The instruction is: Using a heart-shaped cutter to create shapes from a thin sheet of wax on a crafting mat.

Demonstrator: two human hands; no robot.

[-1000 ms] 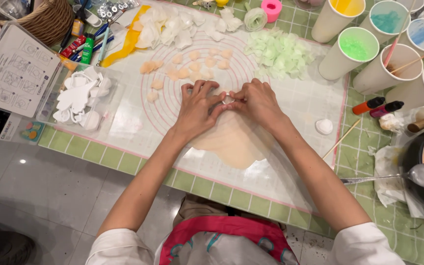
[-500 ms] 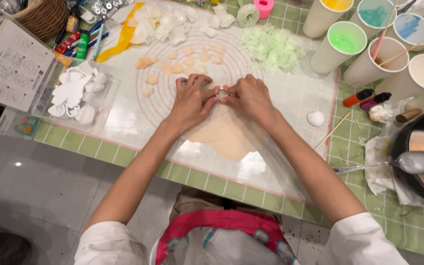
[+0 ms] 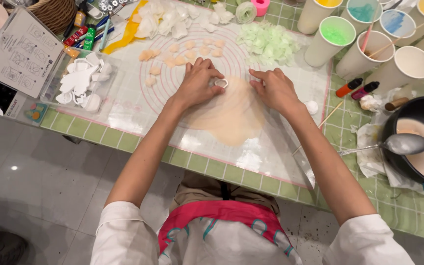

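Note:
A thin peach-coloured sheet (image 3: 231, 118) lies flattened on a clear mat with pink circles (image 3: 172, 73). My left hand (image 3: 199, 83) presses a small white cutter (image 3: 221, 83) into the sheet's far edge. My right hand (image 3: 276, 91) rests flat on the sheet's right side, fingers spread, holding nothing. Small peach cut-out pieces (image 3: 177, 54) are scattered on the mat beyond my hands.
White pieces (image 3: 168, 17) and pale green pieces (image 3: 268, 44) lie at the far side. Paper cups of coloured stuff (image 3: 337, 37) stand far right. A black pan (image 3: 418, 142) with a spoon (image 3: 398, 145) sits right. A clear box of white cutters (image 3: 82, 81) stands left.
My hands have come apart. The right hand moved right onto the sheet, and the left hand alone stays on the cutter.

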